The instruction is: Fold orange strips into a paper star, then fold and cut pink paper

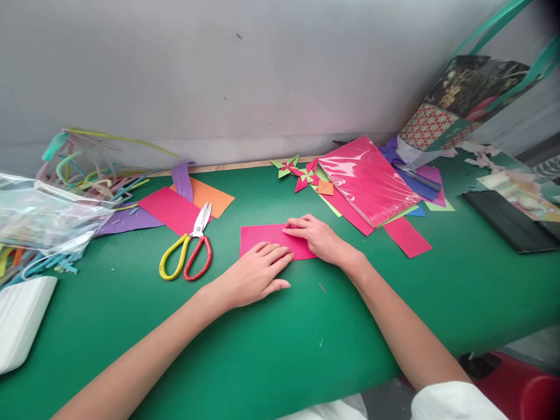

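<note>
A pink sheet of paper [258, 234], oblong in outline, lies flat on the green table [280, 350]. My left hand [254, 274] rests palm down across its lower edge, fingers stretched out and the thumb apart on the table. On the sheet's right part lies my right hand [321, 238], its fingers extended to the left and pressing lightly on the paper. Neither hand grips anything. To the left of the sheet are scissors [199, 230] with one yellow and one red handle, blades slightly apart, pointing away from me.
Behind the scissors lie pink [168, 207] and orange paper [210, 195]. Folded paper stars [286, 167] and a plastic-wrapped pink paper pack [367, 175] are at the back. Pipe cleaners [96, 175] heap at left, near a white box [24, 321]. A black pouch [507, 219] lies right.
</note>
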`<state>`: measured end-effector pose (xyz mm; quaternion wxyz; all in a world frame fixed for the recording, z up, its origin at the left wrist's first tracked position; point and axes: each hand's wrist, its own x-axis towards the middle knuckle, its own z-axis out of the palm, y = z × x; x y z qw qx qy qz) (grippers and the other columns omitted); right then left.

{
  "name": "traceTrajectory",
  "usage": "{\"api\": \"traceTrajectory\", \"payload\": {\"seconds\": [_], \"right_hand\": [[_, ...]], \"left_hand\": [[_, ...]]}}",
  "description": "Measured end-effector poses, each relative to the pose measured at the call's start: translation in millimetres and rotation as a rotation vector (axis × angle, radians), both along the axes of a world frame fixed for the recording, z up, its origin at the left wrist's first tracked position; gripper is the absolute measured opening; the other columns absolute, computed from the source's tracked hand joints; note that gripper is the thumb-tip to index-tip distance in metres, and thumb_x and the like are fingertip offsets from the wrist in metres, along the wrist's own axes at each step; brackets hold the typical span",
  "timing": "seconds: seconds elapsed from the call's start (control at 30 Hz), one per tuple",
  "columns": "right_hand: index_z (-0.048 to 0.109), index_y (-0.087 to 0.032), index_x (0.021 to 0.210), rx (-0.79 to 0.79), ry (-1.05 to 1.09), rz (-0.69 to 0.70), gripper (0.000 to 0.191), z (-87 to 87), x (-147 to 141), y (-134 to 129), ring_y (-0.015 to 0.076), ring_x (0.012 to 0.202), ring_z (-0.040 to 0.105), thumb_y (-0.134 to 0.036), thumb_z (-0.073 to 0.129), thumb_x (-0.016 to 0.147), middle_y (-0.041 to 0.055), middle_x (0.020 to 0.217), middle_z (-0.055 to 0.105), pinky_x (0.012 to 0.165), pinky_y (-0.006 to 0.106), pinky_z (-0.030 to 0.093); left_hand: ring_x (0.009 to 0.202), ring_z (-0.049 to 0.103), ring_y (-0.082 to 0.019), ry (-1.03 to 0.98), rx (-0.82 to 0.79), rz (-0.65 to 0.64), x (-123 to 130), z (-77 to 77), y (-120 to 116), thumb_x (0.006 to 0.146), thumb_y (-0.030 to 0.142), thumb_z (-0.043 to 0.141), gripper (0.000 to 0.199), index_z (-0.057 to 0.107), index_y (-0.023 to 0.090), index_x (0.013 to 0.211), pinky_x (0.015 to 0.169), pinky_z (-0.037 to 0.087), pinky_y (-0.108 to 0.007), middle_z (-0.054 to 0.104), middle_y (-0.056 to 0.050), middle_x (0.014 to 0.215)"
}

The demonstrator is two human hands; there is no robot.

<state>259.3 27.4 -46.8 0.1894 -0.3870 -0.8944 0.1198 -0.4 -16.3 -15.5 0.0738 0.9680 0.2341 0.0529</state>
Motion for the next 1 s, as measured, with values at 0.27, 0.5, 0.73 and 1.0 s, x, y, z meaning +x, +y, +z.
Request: {"api": "traceTrajectory", "payload": {"seconds": [0.27, 0.5, 0.73, 1.0], "right_hand": [[0.07, -0.023, 0.136, -0.046, -0.01, 0.008, 0.06, 3.0, 0, 5, 0.0242, 0.106, 0.058, 0.005, 0.038, 0.093, 0.0062, 0.143, 0.065, 0.097, 0.043, 0.055], [0.071, -0.024, 0.134, -0.066, -0.026, 0.006, 0.058, 7.3, -1, 5, 0.024, 0.103, 0.057, 0.003, 0.042, 0.091, 0.0055, 0.142, 0.066, 0.094, 0.04, 0.054], [0.072, -0.024, 0.133, -0.07, -0.012, 0.0, 0.067, 7.9, -1, 5, 0.0229, 0.102, 0.057, 0.008, 0.04, 0.085, 0.0042, 0.141, 0.066, 0.093, 0.039, 0.054], [0.072, -0.023, 0.132, -0.043, -0.009, 0.0, 0.061, 4.0, -1, 6, 0.0234, 0.102, 0.057, 0.006, 0.039, 0.09, 0.0051, 0.14, 0.067, 0.092, 0.039, 0.055]], "left_hand": [[0.121, 0.056, -0.032, -0.061, 0.07, 0.043, 23, -13.3, -10, 0.104, 0.06, 0.036, 0.061, 0.055, 0.018, 0.144, 0.108, 0.037, -0.053, 0.061, -0.016, 0.134], [0.123, 0.056, -0.034, -0.092, 0.045, 0.044, 50, -15.8, -10, 0.102, 0.067, 0.034, 0.071, 0.055, 0.014, 0.144, 0.106, 0.04, -0.051, 0.063, -0.018, 0.132], [0.155, 0.032, -0.031, -0.154, -0.039, -0.027, 57, -33.3, -14, 0.103, 0.066, 0.033, 0.08, 0.036, 0.009, 0.158, 0.129, 0.019, -0.047, 0.04, -0.018, 0.164], [0.152, 0.038, -0.022, -0.156, -0.063, -0.279, 56, -22.4, -16, 0.109, 0.05, 0.031, 0.057, 0.045, 0.017, 0.154, 0.128, 0.024, -0.043, 0.051, -0.009, 0.158]]}}
